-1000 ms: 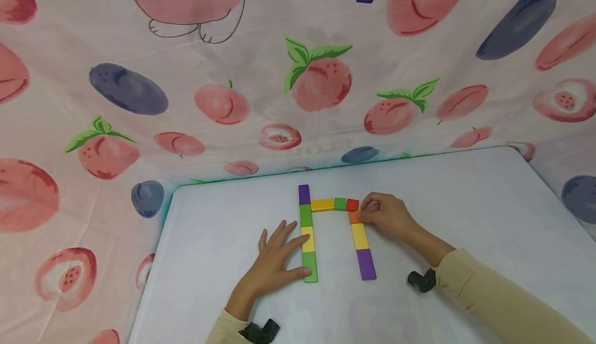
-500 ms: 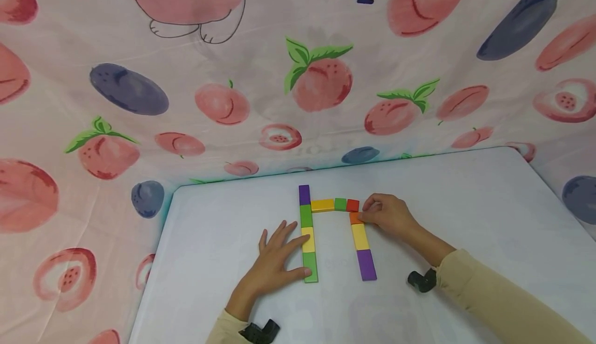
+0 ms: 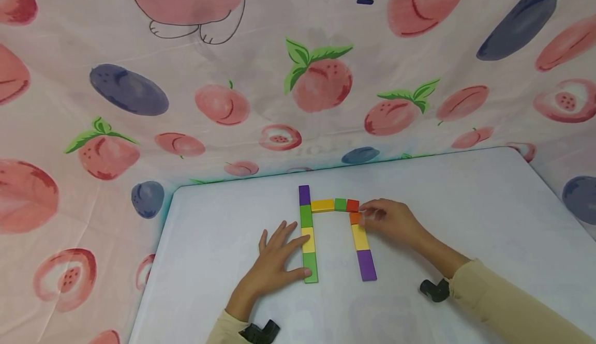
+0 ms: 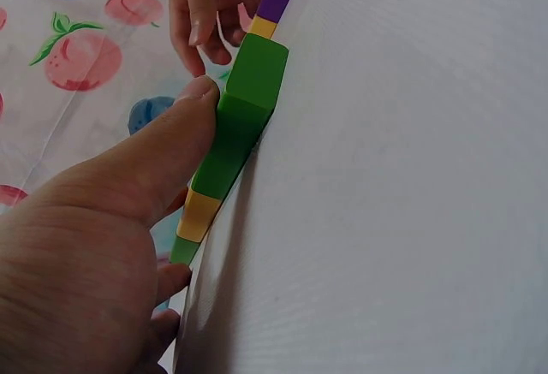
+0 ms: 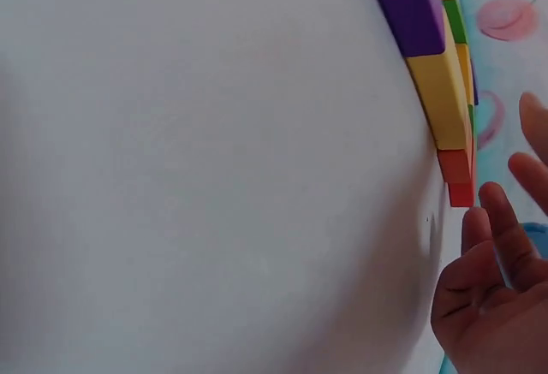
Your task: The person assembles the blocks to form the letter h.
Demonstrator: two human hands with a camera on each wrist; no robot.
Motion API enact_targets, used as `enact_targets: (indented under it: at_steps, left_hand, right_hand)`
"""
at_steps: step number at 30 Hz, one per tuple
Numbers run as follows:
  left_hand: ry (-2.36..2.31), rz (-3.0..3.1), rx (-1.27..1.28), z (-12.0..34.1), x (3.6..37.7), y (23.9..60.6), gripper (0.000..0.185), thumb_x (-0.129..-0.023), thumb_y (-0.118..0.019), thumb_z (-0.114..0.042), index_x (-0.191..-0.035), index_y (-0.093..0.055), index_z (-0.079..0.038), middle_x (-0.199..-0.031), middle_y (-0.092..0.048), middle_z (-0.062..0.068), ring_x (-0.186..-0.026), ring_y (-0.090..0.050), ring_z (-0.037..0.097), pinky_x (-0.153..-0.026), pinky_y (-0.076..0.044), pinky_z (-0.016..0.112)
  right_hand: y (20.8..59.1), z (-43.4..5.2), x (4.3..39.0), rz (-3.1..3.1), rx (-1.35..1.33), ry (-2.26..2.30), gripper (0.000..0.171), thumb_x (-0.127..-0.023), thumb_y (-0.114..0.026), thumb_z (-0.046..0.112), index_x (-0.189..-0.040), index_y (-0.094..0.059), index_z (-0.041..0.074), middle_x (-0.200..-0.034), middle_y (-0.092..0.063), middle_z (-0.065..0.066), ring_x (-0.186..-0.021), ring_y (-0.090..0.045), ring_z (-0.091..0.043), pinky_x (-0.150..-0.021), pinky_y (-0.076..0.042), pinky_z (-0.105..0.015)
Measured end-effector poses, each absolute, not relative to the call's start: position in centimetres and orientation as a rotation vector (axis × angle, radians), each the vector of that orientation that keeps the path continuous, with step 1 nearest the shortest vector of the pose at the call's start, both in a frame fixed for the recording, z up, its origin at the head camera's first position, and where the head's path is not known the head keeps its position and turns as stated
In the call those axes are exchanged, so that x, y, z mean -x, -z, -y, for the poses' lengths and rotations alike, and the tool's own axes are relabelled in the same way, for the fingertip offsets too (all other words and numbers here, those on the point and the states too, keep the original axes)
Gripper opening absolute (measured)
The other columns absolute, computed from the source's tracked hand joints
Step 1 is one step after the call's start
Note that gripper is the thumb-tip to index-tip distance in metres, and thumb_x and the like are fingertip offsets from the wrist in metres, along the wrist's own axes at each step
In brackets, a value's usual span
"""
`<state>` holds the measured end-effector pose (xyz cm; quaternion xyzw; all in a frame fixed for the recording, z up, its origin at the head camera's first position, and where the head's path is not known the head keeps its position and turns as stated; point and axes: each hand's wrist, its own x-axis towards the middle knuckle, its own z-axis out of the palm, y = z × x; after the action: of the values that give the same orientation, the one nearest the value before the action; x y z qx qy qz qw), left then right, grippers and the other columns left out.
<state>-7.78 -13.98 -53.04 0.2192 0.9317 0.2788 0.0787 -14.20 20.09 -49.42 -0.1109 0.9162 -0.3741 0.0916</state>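
Note:
Fingers spread, my left hand rests at the left column of blocks. Its thumb touches the near green block, and its index fingertip lies on the yellow block. Beyond these stand another green block and a purple block. A row of yellow, green and red blocks runs right from that column. Below the red one come orange, yellow and purple blocks. Beside the red and orange blocks, my right hand has loosely bent fingers, holding nothing.
The blocks lie on a white tabletop. Behind it hangs a fruit-printed cloth. A black device sits at the right wrist and another at the left.
My right hand has drawn slightly right and toward me, its fingers loosening from the orange block. The left hand and the blocks stay in place.

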Motion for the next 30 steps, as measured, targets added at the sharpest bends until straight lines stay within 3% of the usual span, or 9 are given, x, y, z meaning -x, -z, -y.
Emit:
enact_targets:
  at_steps: [5, 17, 30]
  left_hand:
    - [-0.829, -2.790, -0.659, 13.9, 7.8, 53.1, 0.073, -0.085, -0.072, -0.064, -0.149, -0.052, -0.035, -0.170, -0.027, 0.001, -0.160, -0.010, 0.029, -0.121, 0.003, 0.069]
    - [-0.835, -2.769, -0.681, 14.1, 7.9, 52.9, 0.075, -0.086, -0.070, -0.064, -0.151, -0.050, -0.034, -0.170, -0.026, 0.002, -0.161, -0.008, 0.028, -0.121, 0.004, 0.069]
    - [-0.854, -2.768, -0.697, 14.3, 7.8, 53.0, 0.075, -0.087, -0.071, -0.064, -0.151, -0.050, -0.033, -0.170, -0.025, 0.002, -0.161, -0.008, 0.029, -0.120, 0.005, 0.068]
  right_hand:
    - [49.6, -20.4, 13.4, -2.807, 0.515, 0.947, 0.045, -0.085, -0.083, 0.037, -0.127, -0.074, 0.021, -0.103, -0.067, 0.003, -0.093, -0.058, -0.013, -0.079, -0.052, -0.030]
    - [50.5, -20.2, 12.8, -2.824, 0.498, 0.924, 0.048, -0.086, -0.083, 0.035, -0.130, -0.072, 0.022, -0.090, -0.059, 0.005, -0.079, -0.048, -0.012, -0.062, -0.042, -0.021]
    - [50.1, -20.4, 12.9, -2.834, 0.493, 0.872, 0.049, -0.084, -0.084, 0.034, -0.130, -0.072, 0.022, -0.095, -0.063, 0.004, -0.080, -0.050, -0.012, -0.064, -0.044, -0.022]
